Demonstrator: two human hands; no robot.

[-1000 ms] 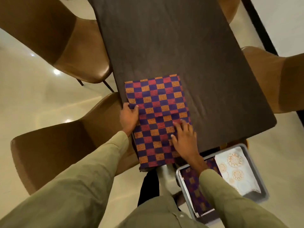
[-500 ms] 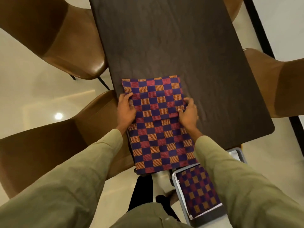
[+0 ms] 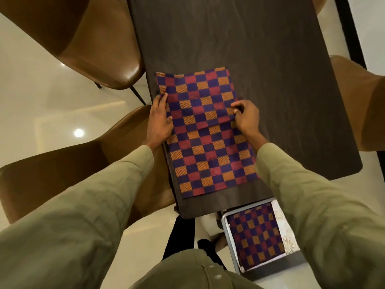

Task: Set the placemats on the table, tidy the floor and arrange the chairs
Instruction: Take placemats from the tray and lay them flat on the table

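A checkered placemat (image 3: 206,142) in purple, red and orange lies on the near left part of the dark wooden table (image 3: 260,59). My left hand (image 3: 159,122) holds its left edge, fingers curled over the cloth. My right hand (image 3: 245,116) pinches its right edge. A crease runs across the mat between my hands. Below the table's near end a grey tray (image 3: 231,247) holds a second checkered placemat (image 3: 256,234) on top of a white patterned one (image 3: 289,243).
Brown leather chairs stand around the table: one at the upper left (image 3: 87,42), one at the left (image 3: 73,170) close to the mat's corner, one at the right (image 3: 358,101). The floor is glossy cream tile. My dark trouser leg (image 3: 179,236) shows below the table.
The placemat has slid farther onto the table and its near end no longer hangs over the edge. Both hands moved up to grip its side edges.
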